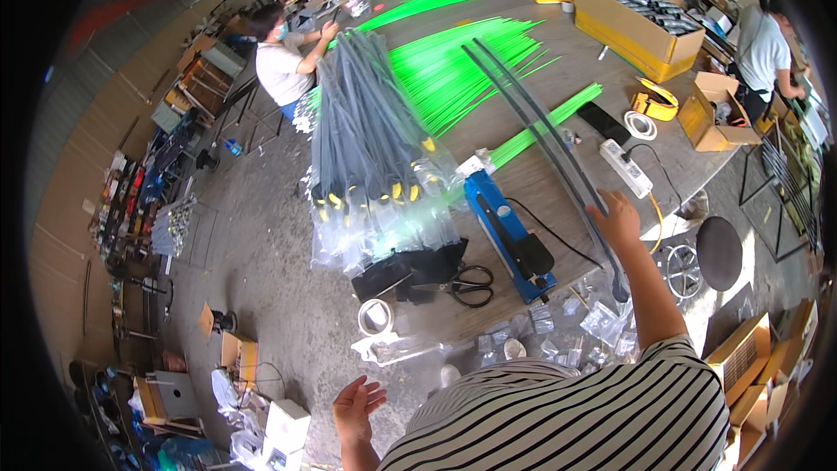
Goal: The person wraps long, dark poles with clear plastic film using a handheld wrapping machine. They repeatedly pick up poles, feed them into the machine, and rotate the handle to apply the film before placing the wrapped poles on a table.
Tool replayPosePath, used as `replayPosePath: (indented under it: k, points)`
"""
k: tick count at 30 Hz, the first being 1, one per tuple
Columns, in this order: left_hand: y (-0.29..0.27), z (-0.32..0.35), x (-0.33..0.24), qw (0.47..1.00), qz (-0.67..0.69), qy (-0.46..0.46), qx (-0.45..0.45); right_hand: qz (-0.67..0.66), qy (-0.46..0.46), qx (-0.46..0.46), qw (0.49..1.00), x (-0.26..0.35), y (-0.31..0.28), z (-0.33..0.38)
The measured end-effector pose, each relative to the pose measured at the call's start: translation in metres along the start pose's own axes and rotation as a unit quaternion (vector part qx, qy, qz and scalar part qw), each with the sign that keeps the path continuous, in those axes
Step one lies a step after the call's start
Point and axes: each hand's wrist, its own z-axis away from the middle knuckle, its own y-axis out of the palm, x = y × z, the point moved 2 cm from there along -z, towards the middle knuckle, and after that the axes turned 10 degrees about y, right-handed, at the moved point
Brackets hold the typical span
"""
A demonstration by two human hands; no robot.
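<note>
My right hand (617,220) is closed around a pair of long, thin dark grey rods (558,141) near their lower end. They slant up and away to the left across the table, and their near end hangs by the table's edge. My left hand (356,408) is below the table's near left corner, fingers apart, holding nothing. Left of the rods lies a blue heat sealer (506,231) with a black cable. Beside it are black-handled scissors (471,286) and a white tape roll (375,317). A pile of dark rods in clear plastic bags (362,122), with yellow bits inside, covers the table's left side.
Bright green rods (471,57) spread over the far table. A phone (603,122), power strip (626,167), yellow dispenser (654,101) and cardboard boxes (636,30) stand right. Small plastic bags (602,323) litter the floor below. One person (283,61) works at left, another (763,48) at right.
</note>
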Motion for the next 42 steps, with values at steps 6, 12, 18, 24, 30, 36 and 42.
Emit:
replayPosePath:
  k: [6, 12, 18, 24, 30, 36, 42]
  points:
    - [-0.015, 0.014, 0.001, 0.999, 0.013, -0.008, -0.051, -0.151, -0.162, 0.108, 0.969, 0.184, 0.015, -0.078]
    - [-0.073, 0.030, 0.038, 0.989, 0.142, -0.018, -0.039, 0.001, -0.178, 0.254, 0.951, 0.310, 0.130, -0.120]
    - [-0.118, 0.061, 0.074, 0.967, 0.208, -0.068, -0.131, 0.095, -0.092, 0.224, 0.965, 0.330, 0.226, -0.124]
    - [-0.151, 0.078, 0.097, 0.976, 0.119, -0.036, -0.180, 0.072, 0.011, 0.215, 0.974, 0.321, 0.274, -0.137]
    - [-0.167, 0.035, 0.090, 0.969, 0.188, -0.041, -0.153, -0.169, 0.060, 0.342, 0.922, 0.351, 0.195, -0.128]
    - [-0.141, -0.045, 0.034, 0.996, 0.053, -0.038, -0.053, -0.330, 0.021, 0.382, 0.863, 0.315, 0.084, -0.060]
    - [-0.104, -0.134, 0.014, 0.991, 0.041, 0.029, 0.122, -0.326, -0.015, 0.420, 0.847, 0.270, -0.039, 0.078]
